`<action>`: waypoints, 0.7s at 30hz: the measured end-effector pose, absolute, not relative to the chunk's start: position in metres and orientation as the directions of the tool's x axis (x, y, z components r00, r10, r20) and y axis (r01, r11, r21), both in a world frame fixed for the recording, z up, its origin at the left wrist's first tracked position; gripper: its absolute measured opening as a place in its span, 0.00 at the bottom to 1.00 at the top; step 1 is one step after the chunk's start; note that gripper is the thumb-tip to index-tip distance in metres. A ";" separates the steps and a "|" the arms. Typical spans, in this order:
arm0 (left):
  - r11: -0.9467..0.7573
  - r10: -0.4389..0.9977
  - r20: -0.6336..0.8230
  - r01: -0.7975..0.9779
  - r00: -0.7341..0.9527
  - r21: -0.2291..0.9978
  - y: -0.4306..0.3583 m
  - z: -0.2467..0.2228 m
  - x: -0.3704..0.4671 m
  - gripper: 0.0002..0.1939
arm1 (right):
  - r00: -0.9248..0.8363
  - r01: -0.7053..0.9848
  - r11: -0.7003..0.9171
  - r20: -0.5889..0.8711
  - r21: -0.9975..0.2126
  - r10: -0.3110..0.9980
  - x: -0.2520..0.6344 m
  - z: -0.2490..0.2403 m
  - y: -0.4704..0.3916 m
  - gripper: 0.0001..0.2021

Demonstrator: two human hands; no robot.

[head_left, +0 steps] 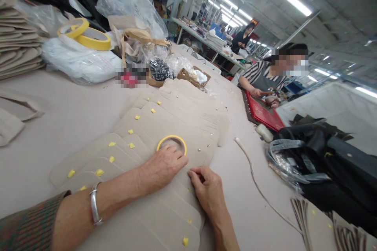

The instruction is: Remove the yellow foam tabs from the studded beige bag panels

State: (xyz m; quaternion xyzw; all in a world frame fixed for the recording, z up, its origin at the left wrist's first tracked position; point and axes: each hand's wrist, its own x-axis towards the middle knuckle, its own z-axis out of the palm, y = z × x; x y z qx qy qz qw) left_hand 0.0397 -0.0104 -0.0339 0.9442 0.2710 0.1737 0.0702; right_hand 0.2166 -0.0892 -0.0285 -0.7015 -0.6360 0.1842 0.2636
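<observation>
My left hand (163, 168), a metal bangle (94, 206) on its wrist, is closed on a roll of yellow tape (172, 137) above the overlapping beige panels (171, 121). Just to its right, my right hand (208, 188) pinches thumb and finger together over the panels' right side; whatever lies between the fingertips is too small to make out. Small yellow tape pieces (112, 159) dot the left side of the panels. Small metal snaps (208, 145) show along the right side.
Two yellow tape rolls (93, 39) lie on a plastic-wrapped bundle (79, 60), beside stacked beige pieces (19, 43). A small open box (194, 76) stands behind the panels. Rightward are a cord (250, 164), a black bag (332, 168) and a co-worker (265, 72) at a red board (262, 111).
</observation>
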 end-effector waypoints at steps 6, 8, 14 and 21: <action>-0.864 0.498 0.340 0.424 0.798 0.272 -0.011 -0.016 0.032 0.07 | 0.134 0.714 -0.084 0.018 -0.695 0.991 0.223 -0.022 -0.090 0.08; -0.870 0.482 0.397 0.374 0.781 0.320 -0.012 -0.013 0.031 0.08 | 0.196 0.572 -0.076 0.046 -0.817 0.979 0.226 -0.018 -0.091 0.10; -0.887 0.434 0.511 0.253 0.742 0.386 -0.018 -0.016 0.033 0.21 | 0.126 0.545 0.245 0.367 -0.802 0.922 0.216 -0.004 -0.099 0.08; -0.892 0.411 0.481 0.233 0.774 0.386 -0.023 -0.016 0.035 0.19 | -0.079 0.694 0.434 0.539 -0.575 0.839 0.203 -0.002 -0.097 0.09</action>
